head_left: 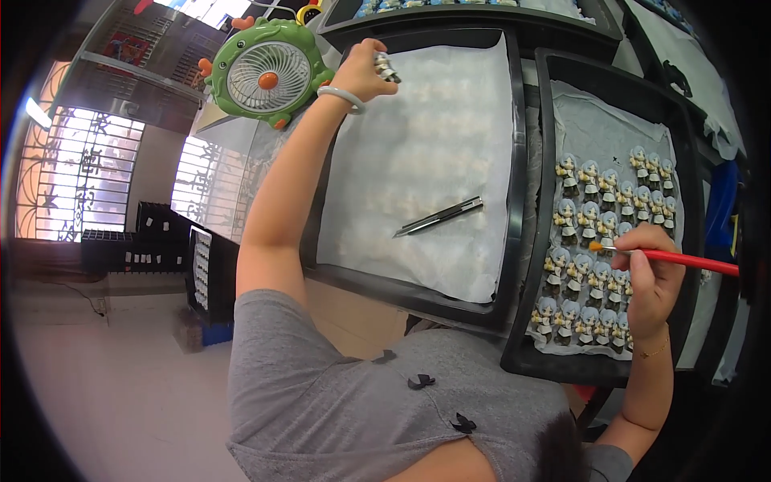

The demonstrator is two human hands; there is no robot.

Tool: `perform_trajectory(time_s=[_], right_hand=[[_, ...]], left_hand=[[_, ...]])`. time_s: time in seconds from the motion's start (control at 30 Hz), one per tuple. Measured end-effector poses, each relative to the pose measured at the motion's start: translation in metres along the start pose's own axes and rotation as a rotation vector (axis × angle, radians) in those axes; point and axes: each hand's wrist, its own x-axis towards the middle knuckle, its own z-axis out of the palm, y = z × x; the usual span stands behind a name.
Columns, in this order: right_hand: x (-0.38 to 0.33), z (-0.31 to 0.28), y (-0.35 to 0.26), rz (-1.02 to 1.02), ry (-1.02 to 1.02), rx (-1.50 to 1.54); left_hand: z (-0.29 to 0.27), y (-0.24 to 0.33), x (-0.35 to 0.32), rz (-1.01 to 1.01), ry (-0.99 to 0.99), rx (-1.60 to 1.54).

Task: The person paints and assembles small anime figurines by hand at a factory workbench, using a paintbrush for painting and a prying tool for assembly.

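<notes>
My left hand (363, 71) reaches to the far corner of a black tray (516, 241) lined with white paper and is shut on a small grey-haired figurine (386, 67). A white bangle (340, 97) circles that wrist. My right hand (654, 277) grips a red-handled paintbrush (695, 260), its orange tip pointing left over rows of several similar figurines (598, 241). Those figurines stand on white paper in a second black tray (540, 145) to the right.
A dark metal craft knife (439, 217) lies on the white paper of the left tray. A green creature-shaped desk fan (267, 72) stands beyond the tray's far left corner. More black trays (482, 16) sit further back and to the right.
</notes>
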Motion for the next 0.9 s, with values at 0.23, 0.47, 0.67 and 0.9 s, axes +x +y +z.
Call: perform_trajectory(time_s=[0.23,0.47,0.67,0.9], right_hand=[[0.004,0.005,0.013,-0.061,-0.116,-0.087],[0.006,0.006,0.013,-0.078,-0.112,-0.131],[0.008,0.007,0.011,-0.222,-0.192,-0.202],[0.003,0.011,0.009,-0.236,-0.287,-0.134]], left_hand=[[0.026,-0.041,0.028,0.059,-0.030,0.391],[0.028,-0.026,0.034,-0.107,-0.181,0.740],[0.022,-0.029,0.039,-0.128,-0.226,0.680],[0.020,0.003,0.049,-0.186,-0.149,0.788]])
